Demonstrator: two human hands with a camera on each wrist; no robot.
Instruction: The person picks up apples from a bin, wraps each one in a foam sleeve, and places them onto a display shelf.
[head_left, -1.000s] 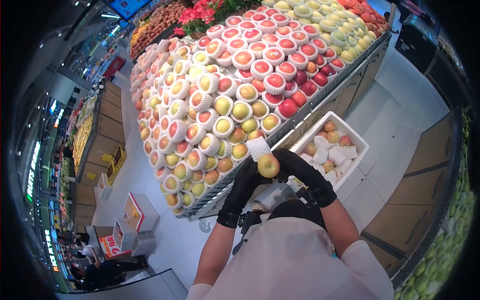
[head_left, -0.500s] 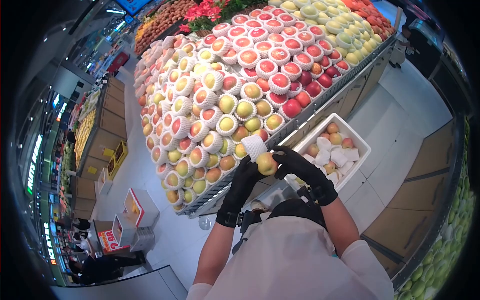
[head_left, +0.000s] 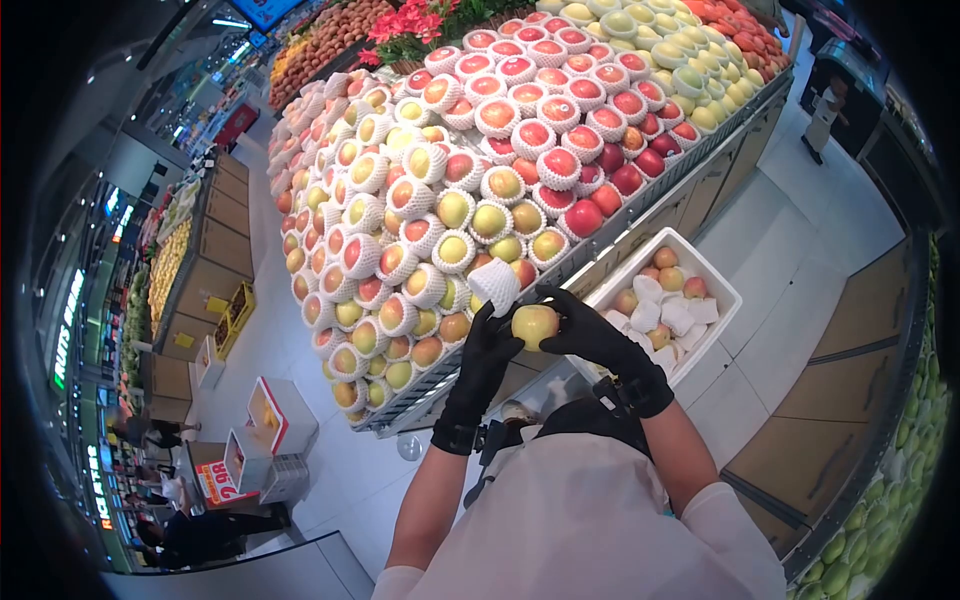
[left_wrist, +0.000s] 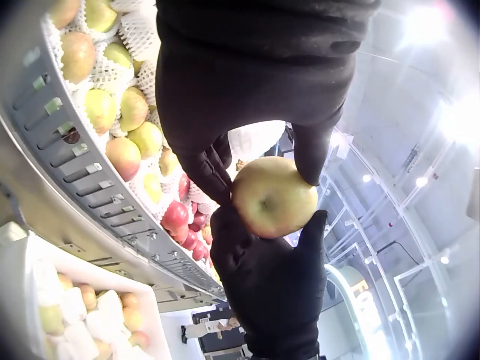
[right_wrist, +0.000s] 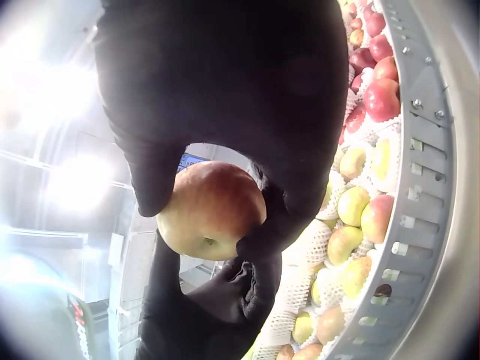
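Note:
A yellow-red apple [head_left: 535,326] is held between both black-gloved hands, bare of any net. My left hand [head_left: 484,366] curves round its left side, thumb and fingers on the skin in the left wrist view, where the apple [left_wrist: 274,198] shows a stem or blossom hollow. A white foam net [head_left: 494,284] stands up at the left fingertips, apart from the apple; which fingers hold it is hidden. My right hand [head_left: 604,342] grips the other side; in the right wrist view its thumb and fingers span the redder side of the apple [right_wrist: 211,208].
A sloping display of netted apples [head_left: 410,195] rises ahead behind a metal rail [head_left: 590,243]. At right a white foam box [head_left: 727,302] holds apples and loose nets. Green fruit [head_left: 870,520] lines the far right edge. A person [head_left: 824,115] stands at the upper right.
The apple has turned between my hands, and the foam net has shifted left, away from it. My right fingers have closed nearer round the apple. The person at upper right has come further into view.

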